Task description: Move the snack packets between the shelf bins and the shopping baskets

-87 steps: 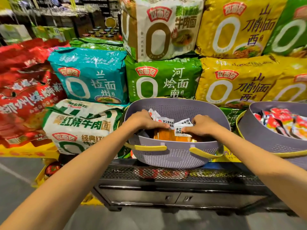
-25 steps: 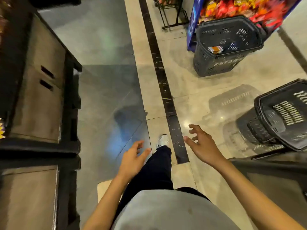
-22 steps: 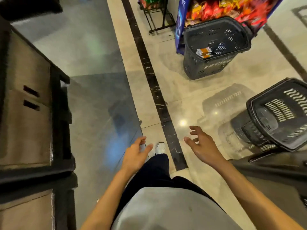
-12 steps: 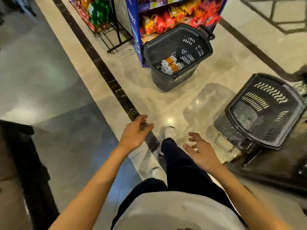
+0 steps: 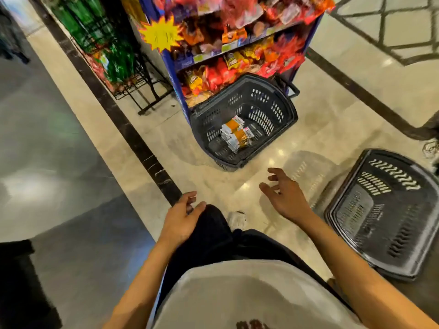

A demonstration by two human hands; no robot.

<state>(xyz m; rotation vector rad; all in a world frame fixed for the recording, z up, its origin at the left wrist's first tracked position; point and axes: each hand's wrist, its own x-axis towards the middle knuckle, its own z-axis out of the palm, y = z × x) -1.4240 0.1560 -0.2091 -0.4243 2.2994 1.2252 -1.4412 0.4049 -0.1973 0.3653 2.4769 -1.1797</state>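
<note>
Orange-and-white snack packets (image 5: 236, 134) lie in a small pile on the floor of the dark shopping basket (image 5: 280, 108) that we see in the upper middle of the frame, standing on the pale tiled floor (image 5: 320, 129) just in front of a blue display rack (image 5: 169, 74) crammed with red and yellow bags. At the right edge of the frame we see a second basket (image 5: 384, 212), and as far as we can tell it holds nothing. Our left hand (image 5: 181, 218) hangs in the lower middle of the frame against the dark trouser leg, fingers loosely curled and released, carrying nothing. Our right hand (image 5: 285, 198) is raised a little to the right of it, fingers spread and slack, also carrying nothing. Both hands are well apart from either basket.

We judge the task partly done: one batch of packets already sits in the upper basket, while the basket at the right awaits its share, or has given it up. With nothing in either hand, we read this as a walk between stations, probably toward the packets in the basket ahead. What is left, we think, is to reach down, gather that pile and carry it onward, though the shelf bins themselves are out of view and we cannot say how full they are
</note>
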